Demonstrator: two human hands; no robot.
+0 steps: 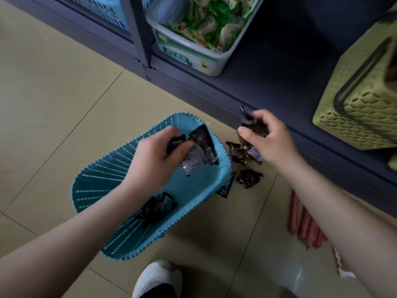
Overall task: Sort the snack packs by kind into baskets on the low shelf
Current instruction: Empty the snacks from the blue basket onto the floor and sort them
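The left hand (154,155) was inside the light-blue slotted plastic basket (103,183) that stood on the floor, its fingers curled round a bunch of dark glossy snack packs (199,147) near the basket's far wall. The right hand (266,138) hovered just outside the rim, pinching a few more of the same dark packs (250,123), some dangling below the palm. One dark pack (159,206) already lay on the basket's bottom, and three loose ones (249,178) sat on the floor beside its right wall.

The likeliest slip, as I judged it, was a dropped pack — the wrappers looked slick and both hands held several at once, so one could slide out short of the rim. The loose packs by the wall could also be overlooked. A row of red sausage sticks (305,229) lay near the right forearm, a different kind that could get swept in by mistake.

The floor was pale beige tile (53,93) with thin grout lines. A dark grey low shelf (279,67) ran along the far side, carrying a white tub of green-and-white packs (193,39) and an olive-green woven plastic basket (361,108), well apart. A white shoe (159,276) showed at the bottom edge.
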